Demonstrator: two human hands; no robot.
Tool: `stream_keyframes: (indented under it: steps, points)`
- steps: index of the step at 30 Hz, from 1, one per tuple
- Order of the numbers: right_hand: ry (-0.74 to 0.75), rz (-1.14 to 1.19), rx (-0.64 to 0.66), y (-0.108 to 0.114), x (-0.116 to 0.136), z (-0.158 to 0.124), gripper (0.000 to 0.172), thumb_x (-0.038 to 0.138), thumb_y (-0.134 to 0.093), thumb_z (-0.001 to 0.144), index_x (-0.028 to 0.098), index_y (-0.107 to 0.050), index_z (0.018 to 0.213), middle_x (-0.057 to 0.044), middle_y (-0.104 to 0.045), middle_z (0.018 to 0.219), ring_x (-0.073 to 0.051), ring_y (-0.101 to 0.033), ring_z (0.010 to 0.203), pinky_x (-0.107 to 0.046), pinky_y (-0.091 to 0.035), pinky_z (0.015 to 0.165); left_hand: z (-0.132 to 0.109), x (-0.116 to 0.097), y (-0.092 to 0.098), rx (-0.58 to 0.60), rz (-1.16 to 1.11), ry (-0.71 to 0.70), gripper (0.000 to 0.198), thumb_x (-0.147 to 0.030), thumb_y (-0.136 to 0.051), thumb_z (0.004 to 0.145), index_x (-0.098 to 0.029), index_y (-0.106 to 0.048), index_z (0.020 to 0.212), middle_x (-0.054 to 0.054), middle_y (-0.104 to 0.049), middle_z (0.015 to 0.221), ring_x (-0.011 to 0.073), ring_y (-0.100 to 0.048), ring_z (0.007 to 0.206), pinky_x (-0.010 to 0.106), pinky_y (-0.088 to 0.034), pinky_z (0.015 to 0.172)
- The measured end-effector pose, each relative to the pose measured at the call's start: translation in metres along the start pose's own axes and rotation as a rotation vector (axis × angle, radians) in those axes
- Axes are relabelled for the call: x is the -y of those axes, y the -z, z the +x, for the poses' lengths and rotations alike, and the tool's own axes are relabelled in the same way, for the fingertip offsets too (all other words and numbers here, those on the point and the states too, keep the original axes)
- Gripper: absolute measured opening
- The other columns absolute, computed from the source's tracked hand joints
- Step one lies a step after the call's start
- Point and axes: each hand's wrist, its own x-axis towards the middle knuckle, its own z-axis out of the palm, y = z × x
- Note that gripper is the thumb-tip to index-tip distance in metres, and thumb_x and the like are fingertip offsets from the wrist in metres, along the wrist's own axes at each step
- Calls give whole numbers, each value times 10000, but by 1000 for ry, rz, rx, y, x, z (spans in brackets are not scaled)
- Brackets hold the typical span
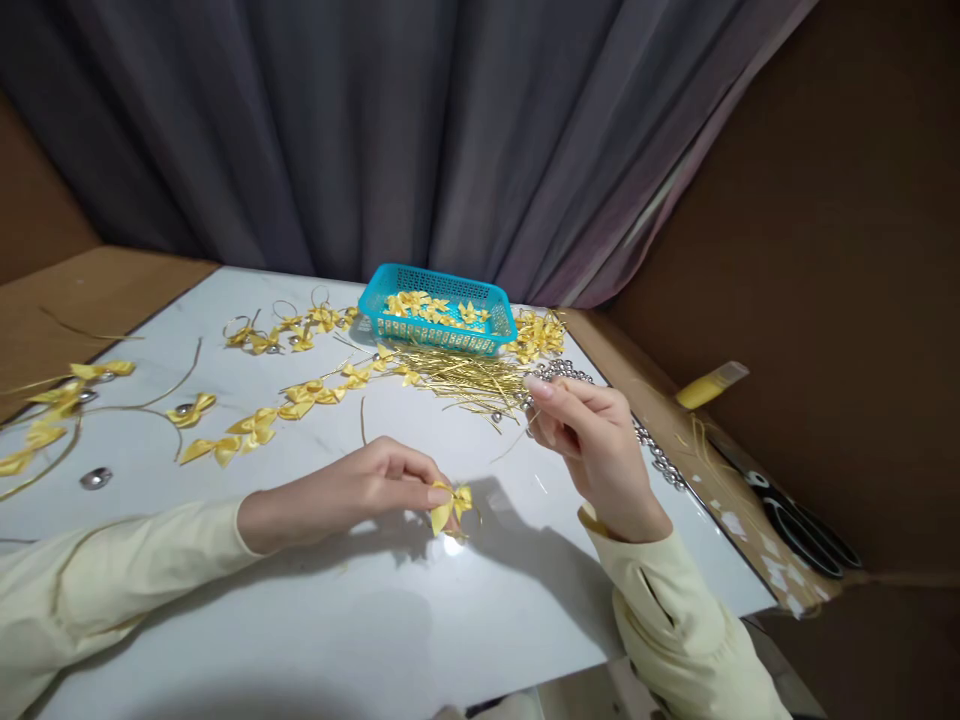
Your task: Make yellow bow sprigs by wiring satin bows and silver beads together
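Observation:
My left hand is closed, pinching a yellow ribbon bow just above the white board. A thin gold tie curves out beside the bow. To the right, my right hand is raised with thumb and fingers pressed together. A thin gold twist tie runs out from under its fingers; its upper end is hidden by the hand. Behind that hand lies a pile of gold twist ties, and silver beads sit partly hidden by the fingers.
A turquoise basket with yellow bows stands at the back, more loose bows beside it. A row of bows and a single silver bead lie left. Scissors and a yellow-handled tool are at the right.

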Motion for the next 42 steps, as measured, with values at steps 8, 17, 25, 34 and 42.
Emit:
stream_keyframes:
  steps: [8, 17, 25, 34, 42]
  points:
    - [-44, -24, 92, 1, 5, -6, 485, 319, -599, 865, 171, -365, 468, 73, -284, 445, -56, -243, 427, -260, -165, 435, 3, -1, 1, -124, 138, -111, 231, -334, -563, 839, -160, -604, 693, 34, -572, 893, 180, -521, 847, 285, -373, 776]
    - [-156, 125, 129, 7, 9, -7, 458, 333, -590, 859, 175, -426, 462, 86, -245, 392, -62, -240, 383, -250, -182, 421, 1, 0, 1, -83, -30, -57, 270, -370, -512, 885, -148, -622, 777, 44, -622, 809, 172, -560, 758, 293, -409, 732]
    - [-317, 257, 262, 4, 2, -6, 449, 313, -577, 864, 187, -449, 452, 108, -237, 374, -69, -209, 403, -316, -455, 719, 4, -3, 2, -108, -187, -77, 217, -316, -520, 895, -166, -600, 760, 10, -574, 796, 141, -482, 758, 258, -362, 728]
    - [-420, 518, 433, -1, -10, -6, 457, 315, -547, 876, 183, -462, 447, 101, -243, 330, -74, -262, 389, -380, -500, 772, 4, 0, 1, -83, -274, -131, 232, -292, -473, 932, -176, -573, 757, -14, -563, 625, 148, -525, 768, 255, -373, 795]
    - [-385, 510, 417, 1, -9, -7, 416, 269, -535, 888, 176, -508, 483, 98, -273, 334, -78, -276, 386, -314, -482, 721, 4, 0, 0, -87, -245, -105, 225, -280, -445, 945, -169, -573, 797, -40, -538, 514, 136, -497, 648, 273, -376, 791]
